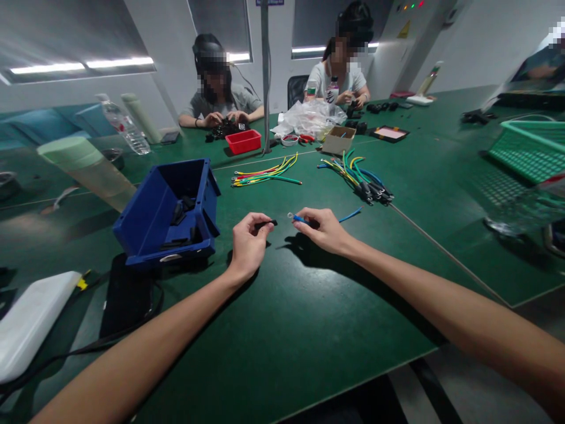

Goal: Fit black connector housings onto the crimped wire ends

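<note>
Between thumb and fingers, my left hand (248,244) pinches a short black sleeve (269,224). My right hand (324,229) grips a blue wire (352,214) with a ring terminal (290,216) at its end, pointing toward the sleeve. A small gap separates the two. Beside my left hand stands a blue bin (170,206) with several black pieces (180,212) inside. Beyond my hands lies a bunch of yellow, green and red wires (265,174). To its right is another wire bunch (357,174), whose near ends carry black sleeves (373,191).
A red tray (243,142), a small cardboard box (338,140) and a plastic bag (309,119) sit farther back around a metal post (265,76). A green basket (529,150) is at right, a white power bank (37,324) at left. Two people work across the table.
</note>
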{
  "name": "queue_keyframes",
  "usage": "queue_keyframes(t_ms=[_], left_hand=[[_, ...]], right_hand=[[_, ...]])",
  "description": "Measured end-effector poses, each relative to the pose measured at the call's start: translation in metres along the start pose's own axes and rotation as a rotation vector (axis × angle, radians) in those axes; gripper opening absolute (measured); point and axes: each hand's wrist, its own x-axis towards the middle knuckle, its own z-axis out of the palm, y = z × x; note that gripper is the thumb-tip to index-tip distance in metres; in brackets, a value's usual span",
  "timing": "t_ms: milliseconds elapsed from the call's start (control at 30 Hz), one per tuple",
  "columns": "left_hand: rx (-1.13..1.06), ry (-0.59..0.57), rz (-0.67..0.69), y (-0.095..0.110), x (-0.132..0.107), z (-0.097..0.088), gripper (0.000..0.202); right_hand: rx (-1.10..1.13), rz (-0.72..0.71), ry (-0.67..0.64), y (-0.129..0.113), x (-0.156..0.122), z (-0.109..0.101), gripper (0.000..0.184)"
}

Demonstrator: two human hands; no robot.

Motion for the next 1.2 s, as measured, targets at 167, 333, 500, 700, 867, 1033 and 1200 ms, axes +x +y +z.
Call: queue_keyframes(t_ms=[167,333,500,700,867,1033,1200], left_hand=[[-0.004,-0.014,-0.004,0.0010,-0.0007,-0.0005,0.012],[-0.035,-0.054,0.002,-0.0002,-0.0005,-0.0013,0.013],[-0.054,-0.069,-0.003,-0.0018,-0.0005,-0.0001,0.011],[-0.005,-0.110,-0.002,-0.0041,-0.0019,-0.0003,0.013],[0.012,-0.140,0.009,-0.0058,-0.0019,-0.0007,0.011],[0.023,-0.155,0.018,-0.0056,-0.0024,-0.0003,0.010],[0.059,-0.173,0.022,-0.0046,-0.0020,-0.0001,0.009]], right_hand=[[-0.030,-0.002,-0.093,-0.0053,-0.0004,-0.0023,0.033],[-0.126,0.017,-0.109,-0.0048,0.0001,-0.0029,0.036],[-0.235,0.041,-0.148,-0.0032,0.0011,-0.0034,0.039],[-0.271,0.051,-0.176,-0.0027,0.0009,-0.0038,0.037],[-0.292,0.048,-0.189,-0.0042,0.0009,-0.0041,0.038],[-0.303,0.053,-0.195,-0.0077,0.0010,-0.0047,0.035],[-0.317,0.061,-0.180,-0.0095,0.0005,-0.0052,0.030]])
